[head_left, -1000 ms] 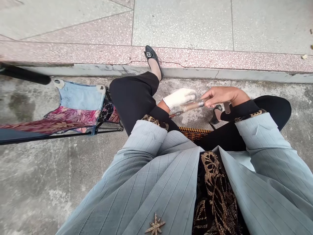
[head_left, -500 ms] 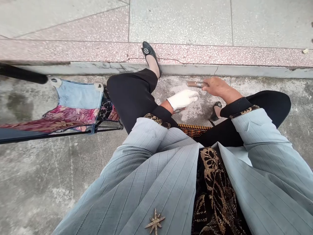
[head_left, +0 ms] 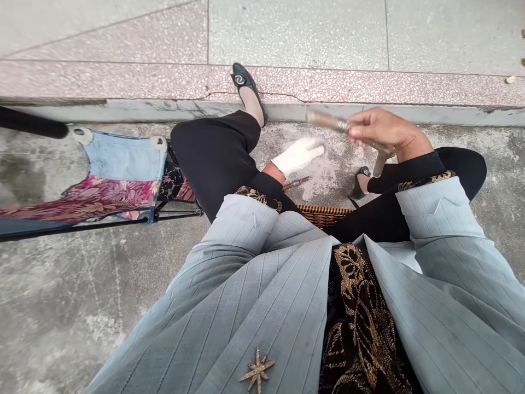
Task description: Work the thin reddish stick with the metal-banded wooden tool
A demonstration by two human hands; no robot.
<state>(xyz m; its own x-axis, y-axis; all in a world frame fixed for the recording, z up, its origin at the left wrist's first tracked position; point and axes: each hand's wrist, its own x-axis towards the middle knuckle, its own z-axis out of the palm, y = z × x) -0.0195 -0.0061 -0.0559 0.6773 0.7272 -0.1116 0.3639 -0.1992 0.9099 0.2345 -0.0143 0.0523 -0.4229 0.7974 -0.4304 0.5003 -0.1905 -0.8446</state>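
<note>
My left hand [head_left: 301,155], in a white knitted glove, is closed low over the concrete between my knees. What its fingers hold is hidden. Just below the glove shows a thin reddish-brown stick [head_left: 296,183] with a silvery part; whether the hand touches it, I cannot tell. My bare right hand [head_left: 379,131] is raised to the right and grips a tool [head_left: 326,119] with a brown, bar-like end and silvery wire wound round it. A greyish part of the tool sticks out below the palm. Motion blurs the tool, so its kind is unclear.
A woven brown basket or seat edge [head_left: 324,214] shows under me. On the left stands a folding chair [head_left: 123,158] with patterned cloth and a dark frame. A raised pink-speckled step [head_left: 164,82] runs across the front. My black shoes [head_left: 244,79] flank the hands.
My right hand has lifted and swung away from the left hand with the tool. The reddish-brown stick below the glove shows more. The view has shifted slightly.
</note>
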